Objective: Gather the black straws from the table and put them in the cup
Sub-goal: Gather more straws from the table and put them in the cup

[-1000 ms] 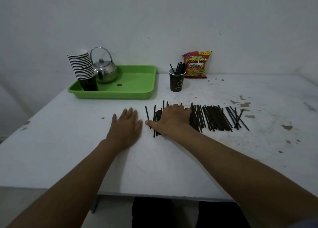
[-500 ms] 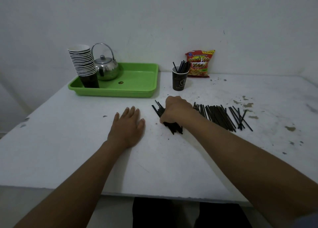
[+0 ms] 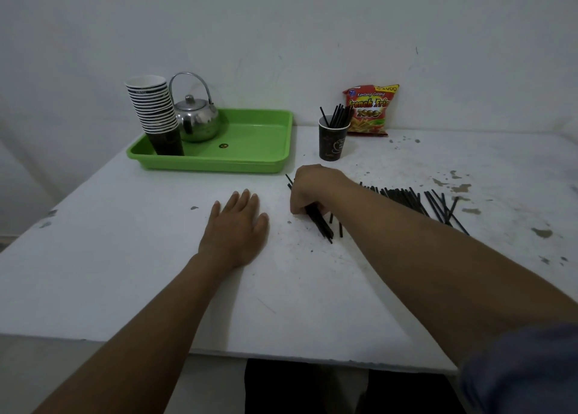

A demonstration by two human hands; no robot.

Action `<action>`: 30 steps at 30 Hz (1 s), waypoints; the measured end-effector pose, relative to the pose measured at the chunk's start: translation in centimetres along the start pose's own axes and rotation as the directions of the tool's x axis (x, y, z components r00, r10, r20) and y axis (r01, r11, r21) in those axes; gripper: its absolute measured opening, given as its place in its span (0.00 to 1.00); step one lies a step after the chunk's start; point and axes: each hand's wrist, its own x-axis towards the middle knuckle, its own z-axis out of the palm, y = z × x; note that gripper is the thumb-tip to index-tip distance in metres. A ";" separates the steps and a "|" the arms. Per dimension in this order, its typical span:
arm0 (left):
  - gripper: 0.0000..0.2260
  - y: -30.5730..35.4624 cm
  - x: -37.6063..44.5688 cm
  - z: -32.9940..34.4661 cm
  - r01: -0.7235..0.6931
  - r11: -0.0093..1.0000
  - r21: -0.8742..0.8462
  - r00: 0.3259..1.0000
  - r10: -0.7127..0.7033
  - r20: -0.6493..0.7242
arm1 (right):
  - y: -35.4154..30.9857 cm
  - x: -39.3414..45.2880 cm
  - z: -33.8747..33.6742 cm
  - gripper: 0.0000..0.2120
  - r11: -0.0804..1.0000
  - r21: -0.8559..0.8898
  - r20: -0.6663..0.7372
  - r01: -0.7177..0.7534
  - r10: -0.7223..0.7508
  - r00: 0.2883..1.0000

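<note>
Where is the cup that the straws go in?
In the head view, the cup stands upright at the back of the table, between the green tray and the snack bag.

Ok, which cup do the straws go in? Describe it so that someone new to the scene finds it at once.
Start at the green tray at the back of the white table. Just right of it, in front of the red snack bag, stands a single dark paper cup. Unlike the stack of cups on the tray, it stands alone and already holds black straws.

Bundle of straws (image 3: 319,223) mid-length under right hand (image 3: 312,188)
</note>
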 end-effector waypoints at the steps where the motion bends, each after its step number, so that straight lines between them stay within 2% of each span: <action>1: 0.27 0.0 0.0 0.0 0.001 1.000 0.001 1.000 -0.001 0.000 | 0.1 -0.1 -0.1 0.15 1.000 -0.012 0.010 0.012 -0.012 1.000; 5: 0.28 0.0 0.0 0.0 0.006 1.000 -0.004 1.000 -0.006 0.001 | -0.1 0.0 0.1 0.15 0.998 -0.045 -0.001 0.036 -0.037 0.999; 12: 0.28 0.0 0.0 0.0 0.014 1.000 -0.008 1.000 -0.014 0.009 | -0.4 0.8 2.2 0.22 1.000 -0.020 -0.065 0.022 -0.023 0.998; 22: 0.28 0.2 -0.2 -0.2 0.011 1.000 -0.009 1.000 -0.011 0.003 | -0.1 0.2 0.8 0.16 0.967 -0.220 -0.001 0.128 -0.132 0.991; 30: 0.27 0.2 -0.2 -0.4 0.005 1.000 -0.007 1.000 -0.005 -0.002 | 0.0 0.2 1.2 0.17 0.957 -0.247 0.000 0.153 -0.157 0.988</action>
